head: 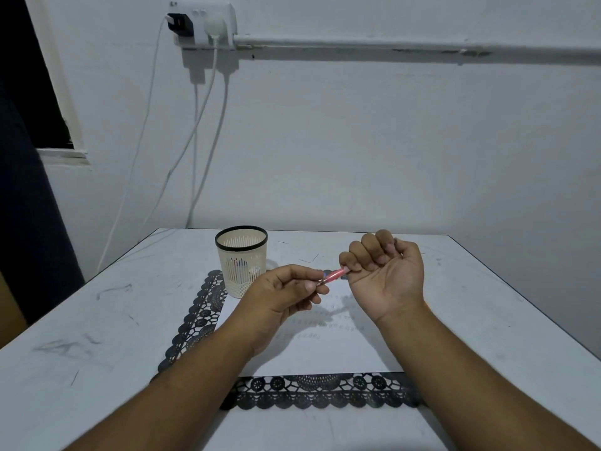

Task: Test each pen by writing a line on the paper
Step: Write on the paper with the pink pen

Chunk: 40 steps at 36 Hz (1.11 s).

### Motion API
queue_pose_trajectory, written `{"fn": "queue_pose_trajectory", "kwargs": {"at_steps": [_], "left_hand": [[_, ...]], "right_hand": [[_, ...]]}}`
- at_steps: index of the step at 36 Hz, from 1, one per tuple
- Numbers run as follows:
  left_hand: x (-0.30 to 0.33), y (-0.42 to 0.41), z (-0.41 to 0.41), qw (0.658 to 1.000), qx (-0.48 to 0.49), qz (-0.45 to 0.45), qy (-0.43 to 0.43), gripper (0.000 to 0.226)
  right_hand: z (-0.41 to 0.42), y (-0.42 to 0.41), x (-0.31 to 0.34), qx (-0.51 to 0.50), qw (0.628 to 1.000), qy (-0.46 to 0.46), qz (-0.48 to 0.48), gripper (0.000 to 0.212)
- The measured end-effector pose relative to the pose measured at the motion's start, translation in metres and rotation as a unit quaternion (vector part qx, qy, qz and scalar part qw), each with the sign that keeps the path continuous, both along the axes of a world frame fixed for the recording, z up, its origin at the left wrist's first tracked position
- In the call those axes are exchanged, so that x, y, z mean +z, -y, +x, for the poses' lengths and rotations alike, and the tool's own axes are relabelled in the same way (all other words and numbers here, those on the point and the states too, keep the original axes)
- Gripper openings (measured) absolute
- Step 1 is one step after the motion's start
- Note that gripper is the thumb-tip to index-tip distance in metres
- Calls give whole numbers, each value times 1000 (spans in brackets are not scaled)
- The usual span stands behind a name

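A red pen (331, 276) is held in the air between two bare hands above a sheet of white paper (328, 346). The left hand (286, 297) is seen with its fingers curled, the lower end of the pen pinched between thumb and fingertips (320, 275). The right hand (385, 271) is turned palm up, its fingers (361, 252) curled inward and closed round the pen's upper end, which is hidden inside the curl. Only the short translucent red stretch between the two sets of fingers is left in view; whether a cap is on cannot be told.

The paper is laid directly beneath both hands, with faint rows of small marks visible on it just below the left fingertips and the right wrist. The sheet is spread on a black lace-patterned mat (318, 390), whose edge is shown nearer the viewer than the hands and also out past the left knuckles.

A cream slotted pen holder (241, 262) with a black rim is stood upright just beyond the left hand's fingers, on the far left corner of the mat. More pens (240, 265), in red and blue, can be made out through its slots.

Everything is set on a scuffed white table (97, 320). On the wall well beyond the fingers, a socket block (203, 24) is mounted, with white cables (195, 125) hung down from it.
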<state>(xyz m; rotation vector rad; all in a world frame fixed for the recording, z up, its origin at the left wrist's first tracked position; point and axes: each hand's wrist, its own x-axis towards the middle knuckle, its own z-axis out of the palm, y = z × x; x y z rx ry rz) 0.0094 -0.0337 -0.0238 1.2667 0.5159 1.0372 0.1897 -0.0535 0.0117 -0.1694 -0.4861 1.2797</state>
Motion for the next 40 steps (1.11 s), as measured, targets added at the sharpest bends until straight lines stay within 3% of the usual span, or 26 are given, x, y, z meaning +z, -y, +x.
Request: {"fn": "queue_pose_trajectory", "kwargs": {"at_steps": [40], "left_hand": [[2,0,-2,999,5,37,-24,22]], "right_hand": [[1,1,-2,11,1000,-4,-2,17]]}}
